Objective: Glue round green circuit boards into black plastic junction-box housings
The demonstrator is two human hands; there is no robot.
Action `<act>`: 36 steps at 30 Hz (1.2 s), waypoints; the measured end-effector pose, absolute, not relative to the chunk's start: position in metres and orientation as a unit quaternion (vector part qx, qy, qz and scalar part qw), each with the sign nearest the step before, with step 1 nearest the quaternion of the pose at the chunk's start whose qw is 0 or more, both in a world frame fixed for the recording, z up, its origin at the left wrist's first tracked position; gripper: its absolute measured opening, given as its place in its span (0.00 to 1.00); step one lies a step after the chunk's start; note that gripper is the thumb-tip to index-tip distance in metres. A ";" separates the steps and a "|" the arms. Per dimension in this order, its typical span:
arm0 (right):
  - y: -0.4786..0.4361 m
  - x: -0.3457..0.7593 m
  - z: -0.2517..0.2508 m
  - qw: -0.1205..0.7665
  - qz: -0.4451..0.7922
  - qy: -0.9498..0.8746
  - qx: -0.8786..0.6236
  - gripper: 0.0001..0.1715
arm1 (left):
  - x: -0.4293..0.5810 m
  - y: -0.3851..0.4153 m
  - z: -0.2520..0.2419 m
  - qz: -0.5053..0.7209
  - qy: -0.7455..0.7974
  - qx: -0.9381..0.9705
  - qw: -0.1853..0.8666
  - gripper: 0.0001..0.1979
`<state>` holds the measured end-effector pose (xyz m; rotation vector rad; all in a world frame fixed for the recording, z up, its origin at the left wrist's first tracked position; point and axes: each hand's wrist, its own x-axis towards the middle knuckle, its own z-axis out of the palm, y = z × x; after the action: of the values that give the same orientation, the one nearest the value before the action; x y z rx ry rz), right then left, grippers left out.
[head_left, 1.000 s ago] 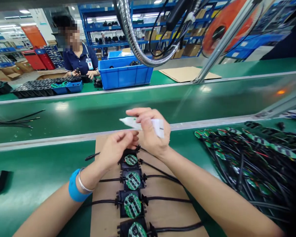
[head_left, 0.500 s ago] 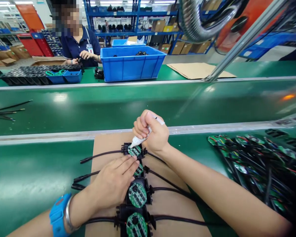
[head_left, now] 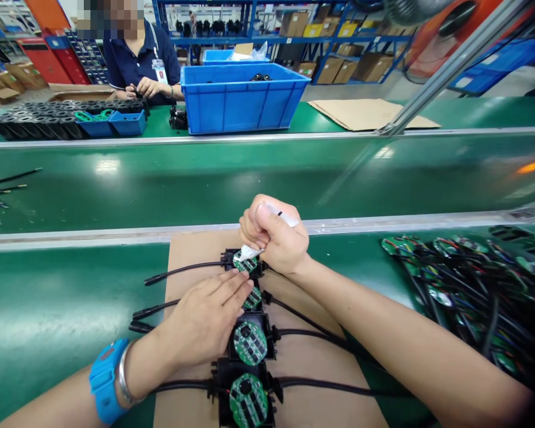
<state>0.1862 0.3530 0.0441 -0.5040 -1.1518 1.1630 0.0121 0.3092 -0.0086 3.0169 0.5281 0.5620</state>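
Several round green circuit boards sit in black housings in a column on a cardboard sheet (head_left: 312, 374). My right hand (head_left: 279, 235) is closed around a white squeeze tube (head_left: 252, 252), its nozzle tilted down against the farthest circuit board (head_left: 245, 262). With fingers stretched out, my left hand (head_left: 209, 315) lies flat over the second housing, its fingertips at the near edge of the farthest board. That hand partly covers the second board (head_left: 253, 298). Nearer me are a third board (head_left: 250, 343) and a fourth board (head_left: 248, 400). Black cables (head_left: 312, 333) leave the housings on both sides.
A heap of wired circuit boards (head_left: 468, 285) lies at the right on the green bench. Across the channel stand a large blue bin (head_left: 245, 101), black trays (head_left: 40, 119) and cardboard sheets (head_left: 361, 113). A co-worker (head_left: 138, 65) handles a small dark part there. A metal post (head_left: 450, 71) slants at upper right.
The camera view has shifted slightly, so the background sits higher. My right hand has tipped the tube lower over the farthest board. My left hand stays in place.
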 end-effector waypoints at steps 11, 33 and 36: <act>0.338 0.198 0.045 0.649 0.511 -0.509 -0.242 0.23 | 0.011 0.310 -0.011 0.170 0.171 0.971 0.014 0.21; 0.354 0.205 0.044 0.672 0.480 -0.495 -0.268 0.23 | 0.012 0.311 -0.005 0.169 0.168 0.971 0.026 0.20; 0.347 0.211 0.056 0.682 0.483 -0.482 -0.264 0.22 | 0.009 0.305 0.005 0.171 0.168 0.970 0.031 0.21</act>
<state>0.2106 0.3472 0.0564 -0.5925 -1.0823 1.0827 0.0092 0.3048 0.0054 2.9892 0.5182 0.5269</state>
